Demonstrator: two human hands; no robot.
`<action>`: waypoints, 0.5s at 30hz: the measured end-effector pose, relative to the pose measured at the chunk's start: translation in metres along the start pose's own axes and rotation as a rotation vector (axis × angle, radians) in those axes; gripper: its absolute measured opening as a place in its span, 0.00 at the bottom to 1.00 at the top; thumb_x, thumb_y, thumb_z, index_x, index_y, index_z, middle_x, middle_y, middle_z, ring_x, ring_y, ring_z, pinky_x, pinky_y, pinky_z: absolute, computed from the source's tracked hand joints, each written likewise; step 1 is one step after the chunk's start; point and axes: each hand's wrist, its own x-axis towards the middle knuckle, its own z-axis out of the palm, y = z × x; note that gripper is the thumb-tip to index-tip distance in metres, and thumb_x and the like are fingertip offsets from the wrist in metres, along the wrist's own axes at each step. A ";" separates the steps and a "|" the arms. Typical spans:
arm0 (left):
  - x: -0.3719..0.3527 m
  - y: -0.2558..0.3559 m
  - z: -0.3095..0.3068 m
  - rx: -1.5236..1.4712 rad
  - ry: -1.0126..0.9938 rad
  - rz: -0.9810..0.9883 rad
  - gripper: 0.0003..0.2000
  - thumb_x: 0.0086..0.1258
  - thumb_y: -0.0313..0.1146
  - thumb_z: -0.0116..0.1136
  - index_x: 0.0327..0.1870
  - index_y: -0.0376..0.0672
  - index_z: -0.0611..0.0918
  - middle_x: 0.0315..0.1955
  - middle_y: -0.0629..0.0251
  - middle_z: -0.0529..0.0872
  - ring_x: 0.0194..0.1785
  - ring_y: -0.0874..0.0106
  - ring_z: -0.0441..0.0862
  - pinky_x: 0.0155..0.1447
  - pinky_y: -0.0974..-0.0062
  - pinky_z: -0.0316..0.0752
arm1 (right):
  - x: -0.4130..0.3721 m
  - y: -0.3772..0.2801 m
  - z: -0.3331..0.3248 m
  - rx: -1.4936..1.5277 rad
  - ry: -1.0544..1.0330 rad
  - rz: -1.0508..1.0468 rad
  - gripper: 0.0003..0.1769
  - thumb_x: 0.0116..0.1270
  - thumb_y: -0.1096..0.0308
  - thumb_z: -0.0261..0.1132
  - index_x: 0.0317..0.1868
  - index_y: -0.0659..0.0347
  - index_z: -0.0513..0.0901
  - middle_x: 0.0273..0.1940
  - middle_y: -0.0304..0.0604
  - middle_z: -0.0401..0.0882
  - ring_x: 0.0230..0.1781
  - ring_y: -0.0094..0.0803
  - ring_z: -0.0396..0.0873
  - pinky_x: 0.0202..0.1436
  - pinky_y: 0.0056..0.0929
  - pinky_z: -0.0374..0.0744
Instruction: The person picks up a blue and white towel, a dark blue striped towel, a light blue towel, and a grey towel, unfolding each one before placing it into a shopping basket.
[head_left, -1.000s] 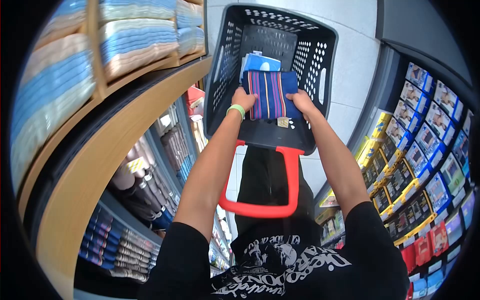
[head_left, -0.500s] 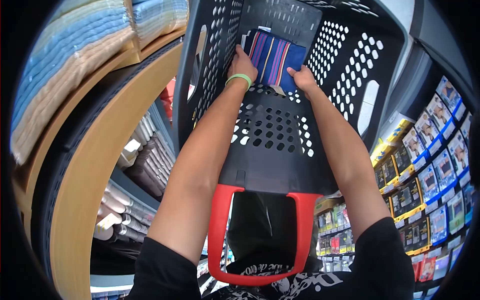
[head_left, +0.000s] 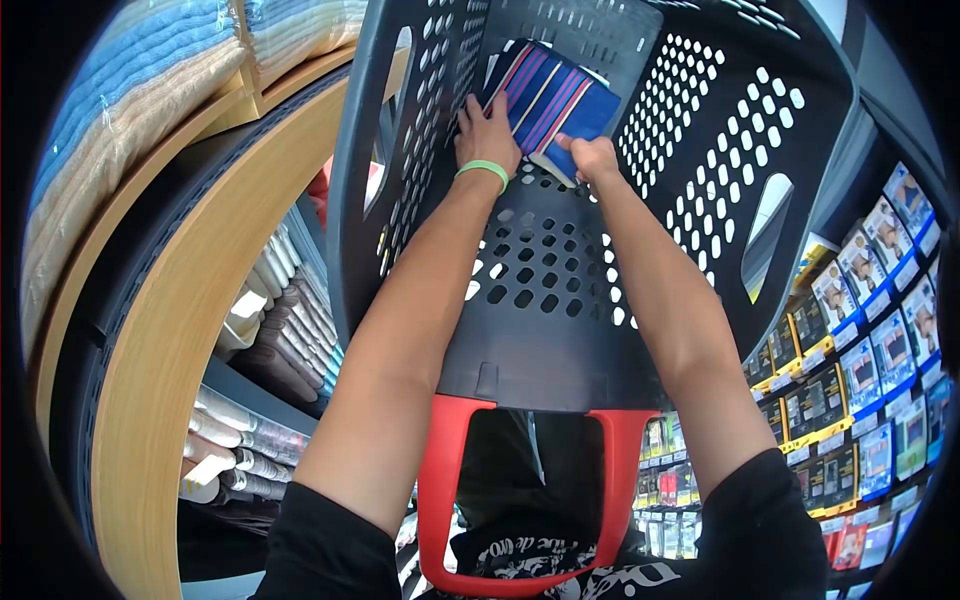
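Observation:
Deep inside the black shopping basket lies a folded blue cloth with pink, red and cream stripes, tilted against the far wall. My left hand, with a green wristband, is at its left edge. Its fingers are spread, one of them touching the cloth. My right hand grips the lower right corner, thumb on top and the other fingers mostly hidden. Pale edges of other layers or items show behind the cloth, too covered to name.
The basket's red handle points toward my body. On the left, a curved wooden shelf carries stacked blue and beige textiles, with rolled fabrics lower down. Packaged goods hang in rows on the right.
The cloth has turned clockwise, its right side now lower. My left hand's fingers have spread from their hold on its left edge. My right hand has shifted slightly down and left.

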 end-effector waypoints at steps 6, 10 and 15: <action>-0.002 0.000 -0.001 0.032 -0.040 -0.128 0.28 0.61 0.27 0.63 0.63 0.44 0.66 0.56 0.45 0.71 0.59 0.47 0.75 0.60 0.53 0.74 | -0.020 -0.007 -0.019 -0.204 0.138 -0.440 0.34 0.57 0.54 0.75 0.57 0.69 0.75 0.51 0.64 0.81 0.56 0.57 0.78 0.59 0.46 0.76; -0.006 0.006 0.010 -0.048 0.076 -0.041 0.26 0.63 0.30 0.62 0.62 0.44 0.66 0.54 0.44 0.74 0.59 0.47 0.75 0.61 0.52 0.73 | 0.000 -0.002 -0.011 -0.072 0.158 -0.513 0.32 0.57 0.60 0.75 0.58 0.68 0.75 0.49 0.59 0.84 0.52 0.54 0.81 0.58 0.44 0.77; 0.001 0.006 -0.006 -0.081 -0.081 -0.225 0.21 0.70 0.35 0.55 0.62 0.43 0.67 0.57 0.41 0.73 0.60 0.47 0.74 0.60 0.50 0.71 | -0.040 -0.026 -0.024 0.318 -0.401 -0.209 0.30 0.59 0.71 0.72 0.61 0.62 0.70 0.47 0.40 0.83 0.47 0.34 0.83 0.51 0.34 0.81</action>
